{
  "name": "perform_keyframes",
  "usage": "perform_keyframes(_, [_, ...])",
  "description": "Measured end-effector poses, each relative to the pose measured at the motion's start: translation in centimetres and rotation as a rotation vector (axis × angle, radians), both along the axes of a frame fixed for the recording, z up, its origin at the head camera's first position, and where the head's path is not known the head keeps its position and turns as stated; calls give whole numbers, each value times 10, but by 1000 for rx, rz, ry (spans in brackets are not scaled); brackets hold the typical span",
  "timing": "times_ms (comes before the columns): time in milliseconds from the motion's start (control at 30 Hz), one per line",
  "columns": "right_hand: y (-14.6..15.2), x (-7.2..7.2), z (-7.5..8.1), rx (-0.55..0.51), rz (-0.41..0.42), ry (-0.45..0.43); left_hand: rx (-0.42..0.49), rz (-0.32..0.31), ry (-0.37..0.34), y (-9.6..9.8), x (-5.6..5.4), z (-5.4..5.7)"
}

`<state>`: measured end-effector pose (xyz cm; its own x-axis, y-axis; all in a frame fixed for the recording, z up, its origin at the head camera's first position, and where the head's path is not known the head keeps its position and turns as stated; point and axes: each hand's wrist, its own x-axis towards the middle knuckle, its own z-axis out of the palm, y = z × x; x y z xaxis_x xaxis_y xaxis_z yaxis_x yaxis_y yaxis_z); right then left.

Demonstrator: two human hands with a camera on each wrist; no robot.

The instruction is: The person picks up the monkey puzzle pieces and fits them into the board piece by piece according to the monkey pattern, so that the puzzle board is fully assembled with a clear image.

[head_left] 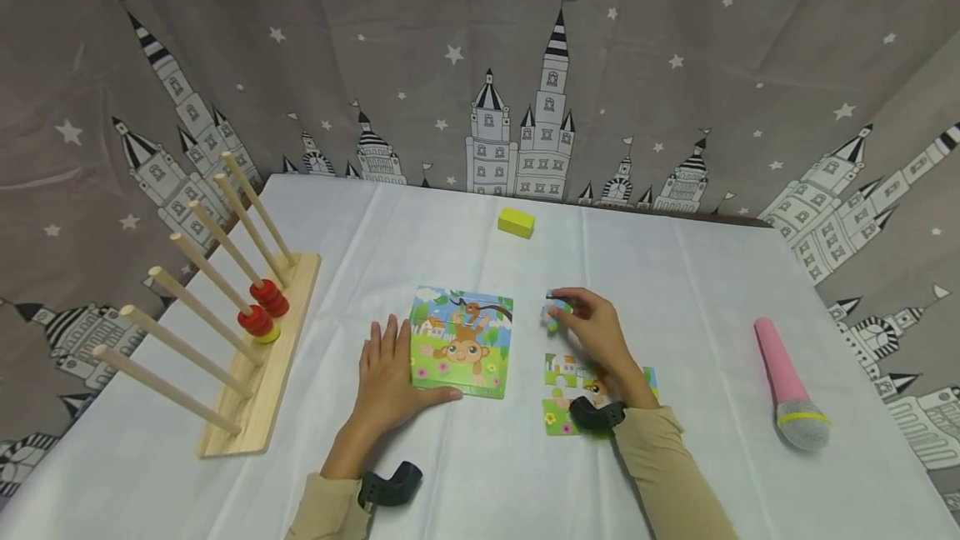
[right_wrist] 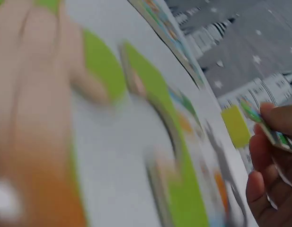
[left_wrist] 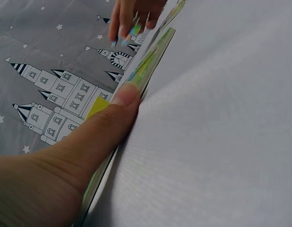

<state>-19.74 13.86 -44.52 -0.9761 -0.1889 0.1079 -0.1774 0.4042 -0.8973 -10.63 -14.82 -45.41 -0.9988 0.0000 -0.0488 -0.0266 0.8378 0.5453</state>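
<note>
A square monkey picture puzzle (head_left: 480, 332) lies flat on the white table in the head view. At its left side rests my left hand (head_left: 390, 382), fingers extended; its thumb touches the board's near edge, as the left wrist view also shows. To the right, my right hand (head_left: 600, 336) pinches a small jigsaw piece (head_left: 551, 319) between thumb and fingers, tilted above the table. Other jigsaw pieces (head_left: 557, 419) with green, house and monkey parts lie below the right hand, partly covered by its wrist. The right wrist view is blurred on the near side.
A wooden peg rack (head_left: 281, 390) with red and yellow rings stands at the left. A yellow block (head_left: 516, 222) sits behind the puzzle. On the right lies a pink toy microphone (head_left: 783, 365). Behind the table hangs a grey castle-patterned curtain (head_left: 360, 40).
</note>
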Motion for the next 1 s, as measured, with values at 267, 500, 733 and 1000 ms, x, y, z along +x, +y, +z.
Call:
perform_keyframes(267, [-51,-10,-5,27,37,-7,-1,-3,-1,2,0,3])
perform_keyframes(500, [-77,-12,-8,110,63,18,-13,-7,-3,1,-1,2])
perform_keyframes(733, [-87,-12,-5,208,72,45,-17,-5,-1,1,0,1])
perform_keyframes(1000, [-91,-9,0,275,82,52,-15,-2,-1,0,2,2])
